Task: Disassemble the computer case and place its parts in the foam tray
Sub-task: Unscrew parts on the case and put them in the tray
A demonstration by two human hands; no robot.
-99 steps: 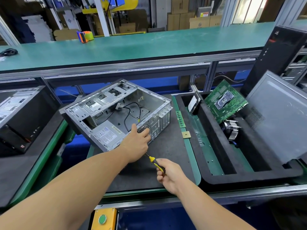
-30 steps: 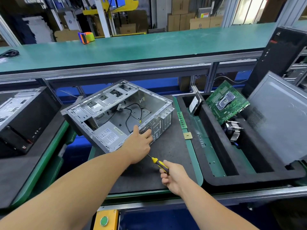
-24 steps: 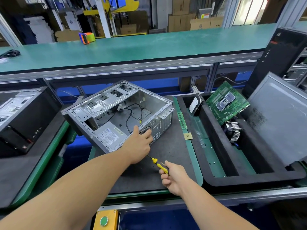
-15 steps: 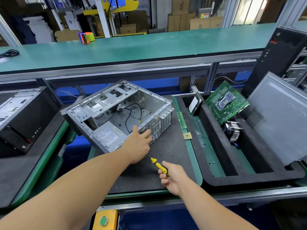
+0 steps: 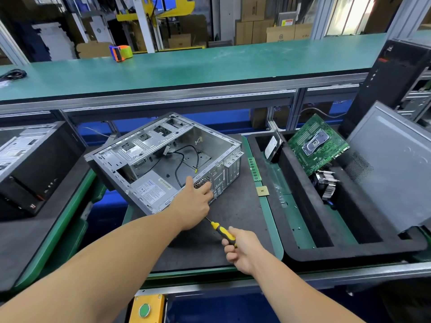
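At the bench, my left hand [image 5: 192, 202] rests on the near rim of the opened computer case [image 5: 163, 159], thumb raised and fingers laid loosely over the perforated rear panel, curled round nothing. My right hand [image 5: 242, 249] is clenched around the yellow-and-black handle of a screwdriver [image 5: 222, 231], whose shaft runs up and away under the left palm; its tip is hidden there.

The case lies on its side on a dark mat [image 5: 210, 248], open face up. Inside, beyond my left fingertips, sit black cables [image 5: 186, 157], and left of the thumb a power supply [image 5: 151, 186] with a white label — its print too small to read.

Right of both hands stands the black foam tray [image 5: 326, 252]. Its far slots hold a hard drive [image 5: 271, 146] on edge, a green motherboard [image 5: 317, 143] leaning tilted, and just nearer, a finned heatsink [image 5: 326, 185]. A grey side panel [image 5: 394, 164] leans across the tray's right side.

Between my fingers and the tray lie a green memory stick [image 5: 253, 169] and a small square processor chip [image 5: 262, 191] — both outside the tray.
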